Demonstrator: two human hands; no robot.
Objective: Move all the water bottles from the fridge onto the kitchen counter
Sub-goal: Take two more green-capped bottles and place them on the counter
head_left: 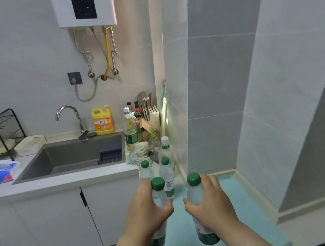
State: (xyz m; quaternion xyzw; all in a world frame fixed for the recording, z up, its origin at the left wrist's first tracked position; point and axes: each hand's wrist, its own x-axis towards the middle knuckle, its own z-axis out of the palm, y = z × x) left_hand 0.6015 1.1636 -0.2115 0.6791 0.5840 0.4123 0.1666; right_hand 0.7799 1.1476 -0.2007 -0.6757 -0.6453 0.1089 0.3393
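Bare pale-teal flat surface (233, 196) lies open between both hands and right of the right hand (210, 202), up to the grey tiled wall (209, 115). Just ahead of the left hand (147, 210), two clear green-capped plastic bottles (166, 173) block the way, with a white-capped clear bottle (165, 145) and crumpled whitish rag (138, 152) behind them.

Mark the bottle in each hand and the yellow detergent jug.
Left-hand water bottle (159, 197): head view, clear shoulder under cap.
Right-hand water bottle (195, 194): head view, clear shoulder under cap.
Yellow detergent jug (103, 122): head view, front label.
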